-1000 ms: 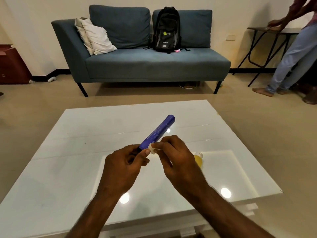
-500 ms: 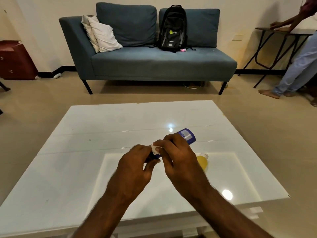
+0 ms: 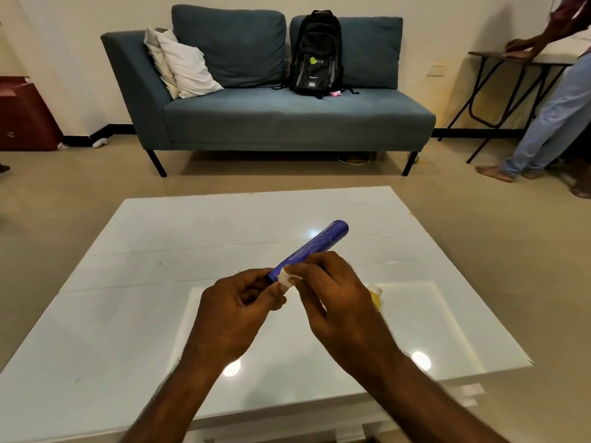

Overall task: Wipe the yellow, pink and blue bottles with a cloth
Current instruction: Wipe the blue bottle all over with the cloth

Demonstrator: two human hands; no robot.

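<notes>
My left hand [image 3: 230, 310] has its fingers curled round the near, lower end of the slim blue cylindrical bottle [image 3: 311, 247], gripping it. The bottle slants up and away to the right above the glossy white low table [image 3: 160, 251] and touches nothing but my hands. My right hand [image 3: 335, 298] pinches a small white wad of cloth [image 3: 285, 278] between thumb and fingertips and presses it against the bottle's side, just above where my left fingers hold. The rest of the right fingers bend over the bottle's middle.

Behind my right hand, mostly hidden by it, a small yellow bottle with a pale cap [image 3: 374, 297] sits on the table; I cannot tell whether it is upright or tilted.

Beyond the table, a blue-grey fabric sofa [image 3: 287, 123] stands against the wall. On it, a black backpack [image 3: 316, 52] leans upright between the two back cushions, and white pillows [image 3: 185, 65] rest at the left end. At the right edge, a person in light trousers [image 3: 550, 116] leans with their hands on a dark folding table [image 3: 499, 75]. A dark red box [image 3: 25, 116] sits on the floor at the far left.
</notes>
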